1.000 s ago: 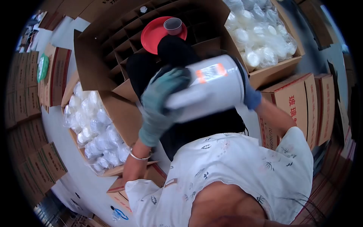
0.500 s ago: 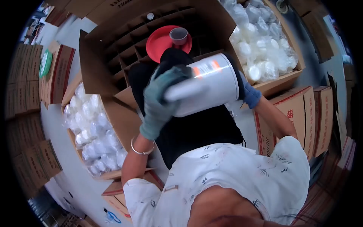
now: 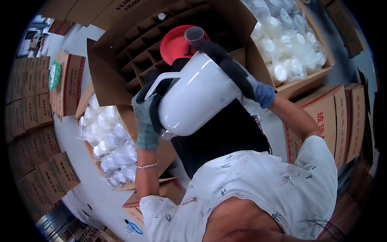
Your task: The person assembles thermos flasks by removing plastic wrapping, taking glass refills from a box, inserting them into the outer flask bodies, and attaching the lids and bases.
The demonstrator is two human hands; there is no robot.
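Note:
A glossy white thermos jug (image 3: 197,97) lies tilted over my lap, its curved handle (image 3: 161,78) toward the upper left. A silvery piece (image 3: 167,135) shows at its lower-left end. My left hand (image 3: 147,105), in a green glove with dark fingers, is closed round the jug's left end below the handle. My right hand (image 3: 238,74), in a blue and dark glove, grips the jug's wide upper-right end; its fingertips are blurred. Just beyond the jug, a red plate (image 3: 173,44) with a small grey cup (image 3: 194,34) rests on the divided carton.
In front stands an open carton (image 3: 100,64) with cardboard dividers and a small white cap (image 3: 161,16). Boxes of plastic-wrapped white parts flank me, left (image 3: 107,141) and right (image 3: 282,44). Closed cartons (image 3: 322,121) stand at the right; a green basket (image 3: 55,74) tops one at the left.
The jug has turned, so its orange-marked label is out of sight and the handle shows at the upper left. My left hand has moved left and down; my right hand has come over the upper end.

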